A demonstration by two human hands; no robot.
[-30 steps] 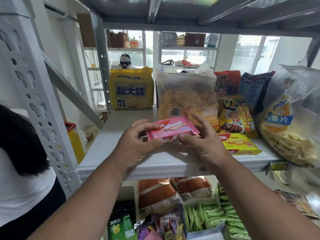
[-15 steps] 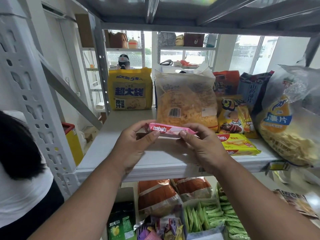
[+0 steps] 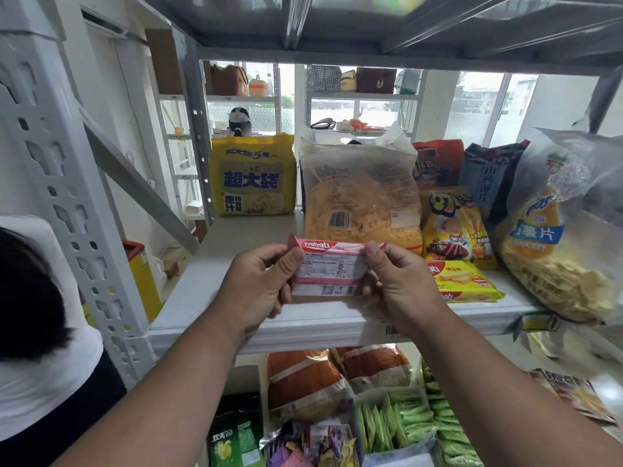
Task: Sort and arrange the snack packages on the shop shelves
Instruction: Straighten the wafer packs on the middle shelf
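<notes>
White shelf [image 3: 236, 298]: both hands grip pink wafer pack [image 3: 328, 267]; yellow pack [image 3: 462, 281] lies flat beside

The scene is lit brightly and evenly by daylight that is admitted through the windows [image 3: 485, 106] at the back, where the view outside is washed out to near white. A cool, slightly hazy cast is given to the whole frame. Shadows are kept soft; the underside of the upper shelf [image 3: 404, 25] is left dark and is smeared by blur. Glare is seen on the clear plastic of the large chip bag [image 3: 553, 230] at the right edge, which is stretched and softened. Strong wide-angle distortion is shown: the perforated upright [image 3: 67, 183] at the left is bent and enlarged. The centre is rendered fairly sharp, though fine print stays unreadable.
</notes>
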